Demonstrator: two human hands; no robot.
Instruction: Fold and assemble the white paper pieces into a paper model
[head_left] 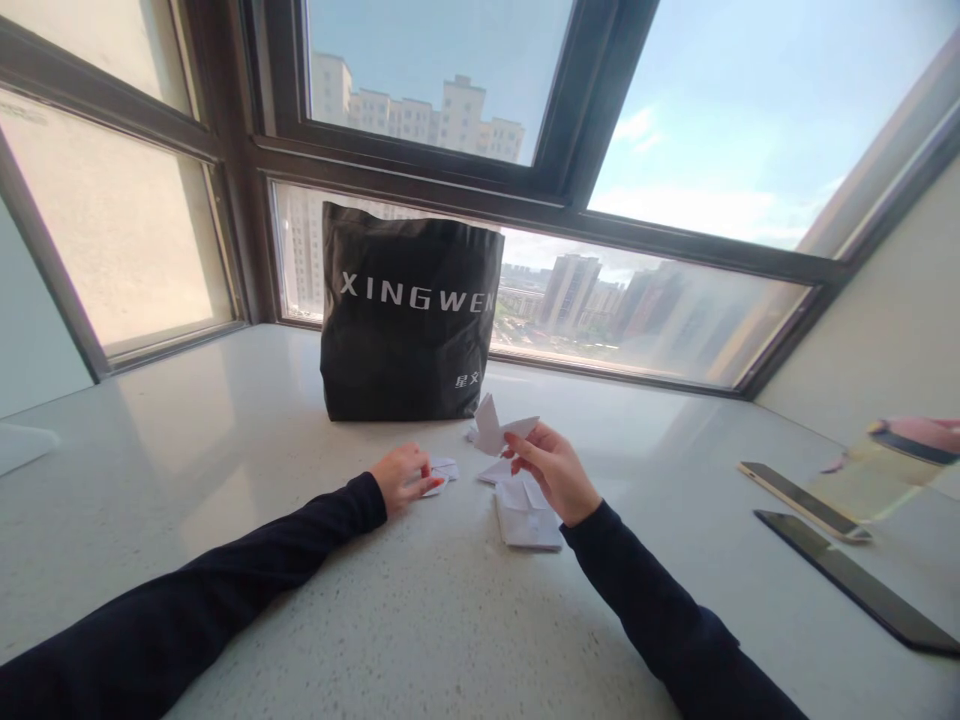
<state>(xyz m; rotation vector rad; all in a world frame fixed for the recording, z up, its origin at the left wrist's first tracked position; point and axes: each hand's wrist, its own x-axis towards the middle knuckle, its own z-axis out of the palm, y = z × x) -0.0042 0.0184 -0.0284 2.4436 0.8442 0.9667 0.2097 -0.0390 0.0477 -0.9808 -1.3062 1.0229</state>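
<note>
My right hand (553, 468) pinches a folded piece of white paper (489, 428), raised a little above the counter, one pointed flap standing up. Below it lies a small pile of folded white papers (529, 525). My left hand (405, 478) rests low on the counter, its curled fingers touching another folded white paper (445, 470). The fingers partly cover that paper, so I cannot tell whether they grip it or only press on it.
A black bag (409, 330) with white lettering stands before the window. To the right lie a phone (806, 500) and a dark flat tablet-like device (855, 580), beside a yellowish bottle (885, 470) with a pink top. A white object (26, 445) sits at the left edge of the speckled counter (420, 630).
</note>
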